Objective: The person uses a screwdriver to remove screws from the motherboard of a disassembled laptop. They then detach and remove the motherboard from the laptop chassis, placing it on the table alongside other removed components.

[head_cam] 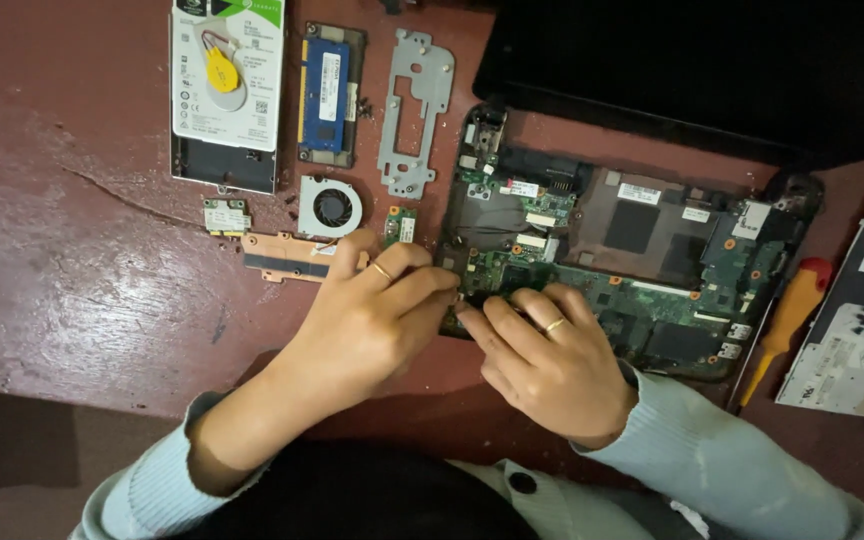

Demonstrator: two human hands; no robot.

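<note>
Green circuit board (642, 290) of the opened laptop lies on the worn reddish-brown table (72, 260), and both hands are down at its near-left corner. Left hand (372, 320) has its fingers curled in tight, tips pinched at the board's edge; right hand (542, 360) mirrors it, fingers bent and pressed together onto the same spot. Whatever sits between those fingertips is too small to make out. I'd say fine work like this wants steady wrists resting on the table, a straight, gentle pull, and no levering against the board.

Just left of the hands lie a copper-coloured heat pipe (287, 255), a small round black fan (331, 207) and a little green card (225, 215). Farther up: a silver hard drive (227, 90), a blue memory stick (327, 95) and a grey metal bracket (414, 110). An orange-handled screwdriver (787, 320) waits unused right of the board.
</note>
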